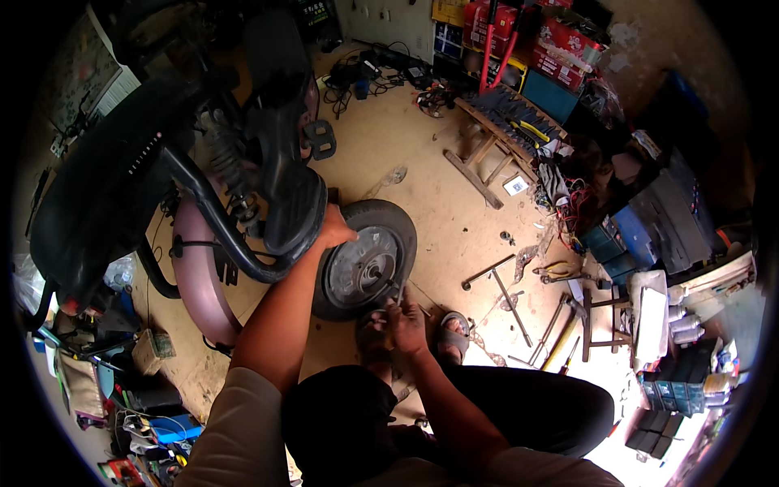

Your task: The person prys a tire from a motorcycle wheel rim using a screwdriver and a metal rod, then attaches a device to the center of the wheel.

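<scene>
A scooter wheel (367,264) with a black tyre and a round grey metal hub stands on the floor before my feet, off the scooter (284,195). My left hand (333,227) grips the tyre's upper left edge, thumb toward the hub; its other fingers are mostly hidden. Low beside the wheel's right side, my right hand (406,326) is closed around a small, thin, dark piece that points up toward the hub. What that piece is, and whether it touches the wheel, I cannot make out. The scooter's pink rear fender (197,268) is left of my left forearm.
On the floor to the right lie a T-shaped wrench (501,284), pliers (558,271) and several long tools. A small wooden stool (507,134) with tools on it stands farther back. Cables (373,71) lie at the back; cluttered boxes (677,377) line the right side.
</scene>
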Available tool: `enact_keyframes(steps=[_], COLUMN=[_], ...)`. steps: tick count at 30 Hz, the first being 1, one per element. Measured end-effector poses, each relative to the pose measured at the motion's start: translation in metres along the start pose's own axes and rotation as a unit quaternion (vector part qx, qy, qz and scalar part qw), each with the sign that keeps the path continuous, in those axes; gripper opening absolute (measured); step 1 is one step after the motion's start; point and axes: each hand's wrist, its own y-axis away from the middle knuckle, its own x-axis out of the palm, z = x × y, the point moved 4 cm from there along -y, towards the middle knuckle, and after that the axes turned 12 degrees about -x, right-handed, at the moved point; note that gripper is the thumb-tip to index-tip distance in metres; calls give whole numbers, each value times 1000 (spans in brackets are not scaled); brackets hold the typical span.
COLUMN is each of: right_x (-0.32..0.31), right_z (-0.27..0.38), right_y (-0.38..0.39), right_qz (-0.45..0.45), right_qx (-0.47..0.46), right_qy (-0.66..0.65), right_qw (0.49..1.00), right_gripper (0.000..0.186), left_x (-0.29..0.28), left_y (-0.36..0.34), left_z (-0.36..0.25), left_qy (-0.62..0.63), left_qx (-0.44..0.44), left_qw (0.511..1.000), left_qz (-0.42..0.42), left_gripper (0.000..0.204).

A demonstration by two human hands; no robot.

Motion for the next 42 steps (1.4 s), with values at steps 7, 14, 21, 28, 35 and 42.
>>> enact_keyframes(steps=[7,14,21,28,35,42], right_x=[30,21,35,61,18,60], right_z=[-25,-47,-42,-20,-41,-35], right_y=[-3,-17,-18,-1,-23,-21], right_qz=[38,80,13,-3,-28,-71], right_qx=[86,3,49,153,-2,-68], right_qy=[-30,93,23,-101,256,330], right_qw=[995,992,998,983,966,939], right_gripper=[31,34,33,22,32,35], left_x=[2,6,14,18,15,-5], left_y=[0,0,-6,-13,-9,20], left_z=[-6,-6,-1,10,-10,-13], left_qy=[-13,2,-25,-35,-42,-82], left_qx=[-4,5,9,21,23,-37], left_qw=[1000,999,995,988,990,995], left_qz=[-25,-33,-99,-149,-132,-42], left_gripper=[83,74,59,48,48,53])
